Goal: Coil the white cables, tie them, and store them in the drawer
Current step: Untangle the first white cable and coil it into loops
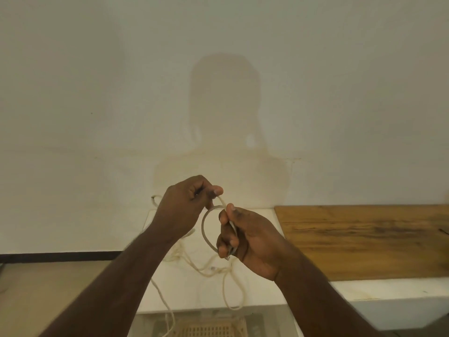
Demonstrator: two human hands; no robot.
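Note:
A white cable loop [205, 227] hangs in the air between my two hands, above the white counter [262, 295]. My left hand [187, 205] pinches the top of the loop between thumb and fingers. My right hand [245, 235] grips the cable's end, with the connector poking out below its fingers. More white cable [213, 268] lies tangled on the counter below my hands, and some strands hang over the front edge. No drawer can be made out.
A wooden board [364, 239] lies on the counter to the right. A plain wall stands close behind. Below the counter's front edge is a beige lattice basket [211, 330]. A floor and dark skirting show at the left.

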